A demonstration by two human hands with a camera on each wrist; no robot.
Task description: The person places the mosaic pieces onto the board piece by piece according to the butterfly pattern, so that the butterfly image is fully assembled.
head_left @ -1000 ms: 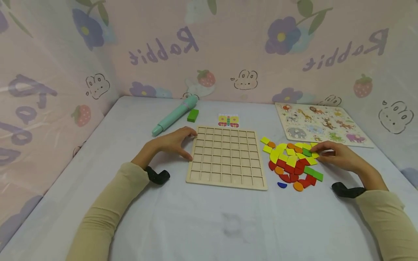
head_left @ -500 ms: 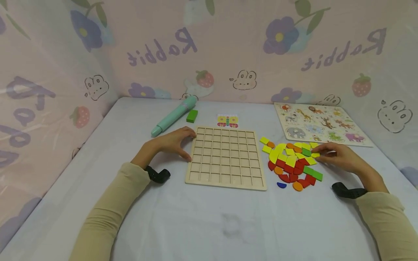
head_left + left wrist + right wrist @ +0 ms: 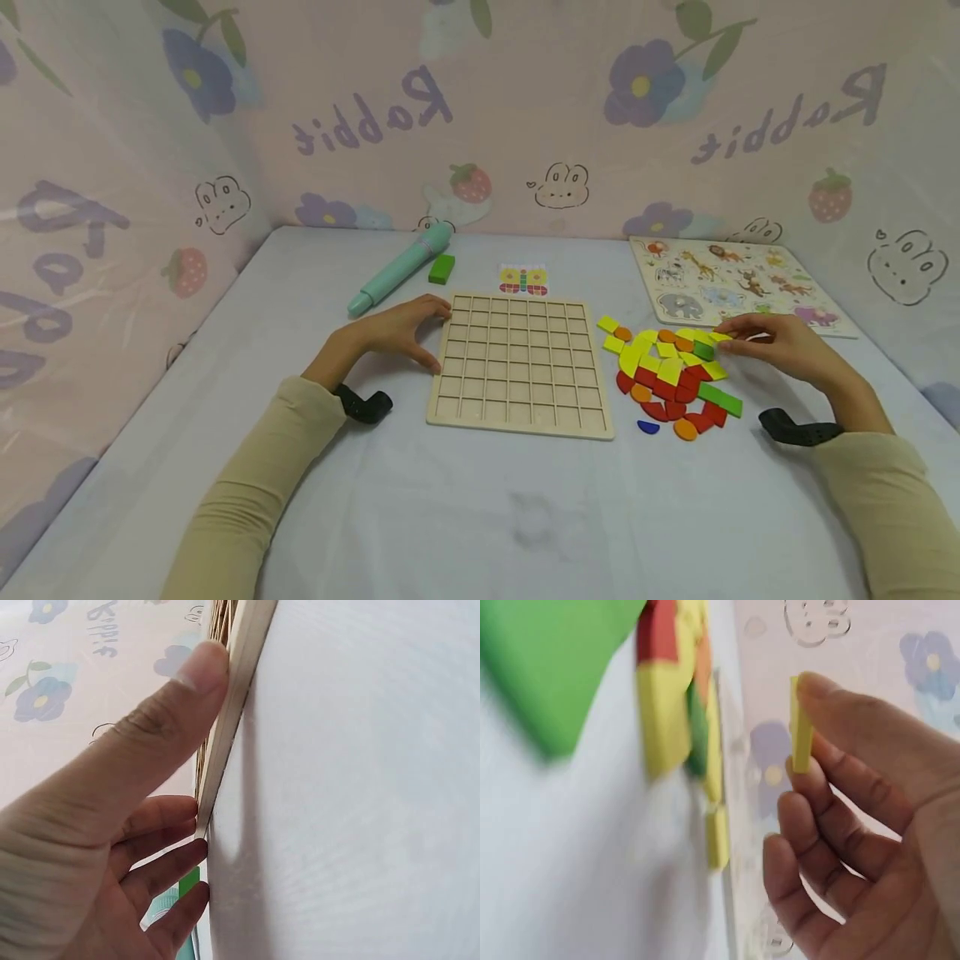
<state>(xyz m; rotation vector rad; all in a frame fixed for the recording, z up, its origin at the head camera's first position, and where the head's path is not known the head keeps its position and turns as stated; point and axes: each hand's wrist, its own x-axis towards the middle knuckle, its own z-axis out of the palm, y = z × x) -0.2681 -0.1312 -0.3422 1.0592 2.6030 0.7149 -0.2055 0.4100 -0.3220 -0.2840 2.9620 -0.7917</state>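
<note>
A square wooden grid board (image 3: 517,362) lies on the table in the head view. My left hand (image 3: 393,327) rests at its left side, thumb and fingers spread apart; in the left wrist view the thumb (image 3: 165,712) touches the board's edge (image 3: 232,705). My right hand (image 3: 787,348) pinches a thin yellow piece (image 3: 801,727) between thumb and fingertips, raised off the table. Just left of it lies a heap of flat yellow, red, orange and green pieces (image 3: 667,387), with a small blue half-round (image 3: 648,427) at the near side.
Behind the board lies a butterfly pattern card (image 3: 523,280). A green block (image 3: 442,269) and a mint-coloured tube (image 3: 401,271) lie at the back left. An animal puzzle board (image 3: 738,283) occupies the back right. Printed cloth walls (image 3: 510,108) surround the table.
My right hand has picked up a yellow piece from the heap's right edge and lifted it slightly. The left hand stays at the grid board.
</note>
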